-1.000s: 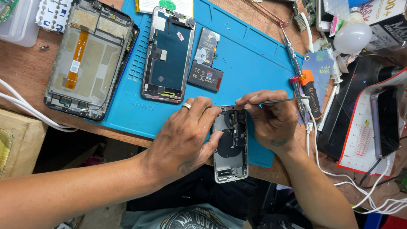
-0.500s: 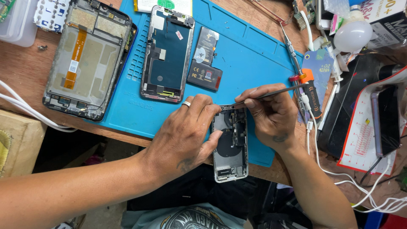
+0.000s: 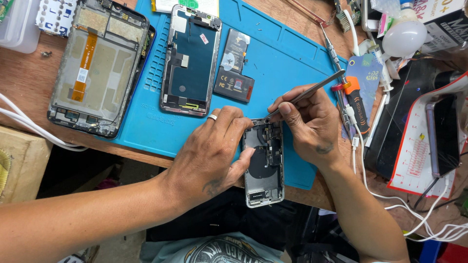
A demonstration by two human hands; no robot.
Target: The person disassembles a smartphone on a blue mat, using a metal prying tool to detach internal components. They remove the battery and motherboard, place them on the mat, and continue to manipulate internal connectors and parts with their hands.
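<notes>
**Desk:** What's laid out, biggest first?

**Operator:** I see a blue work mat (image 3: 273, 63) on a wooden bench (image 3: 24, 87). A large stripped tablet frame (image 3: 97, 63) lies at the mat's left edge, a detached phone screen (image 3: 190, 58) sits on the mat, and a small black battery (image 3: 235, 73) rests just beside it.

**Desk:** And the hands?

**Operator:** My left hand (image 3: 209, 156) clamps the opened phone housing (image 3: 263, 165) at the mat's near edge, its lower end hanging past the bench. My right hand (image 3: 312, 124) pinches metal tweezers (image 3: 307, 92), tips at the housing's top corner.

**Desk:** How far along?

**Operator:** By my judgement, screen and battery are out; inner parts remain seated.

**Desk:** Room to move?

**Operator:** Open mat lies behind the housing. To the right it's crowded: an orange-collared screwdriver (image 3: 356, 97), white cables (image 3: 390, 195), and a dark phone (image 3: 443, 134).
</notes>
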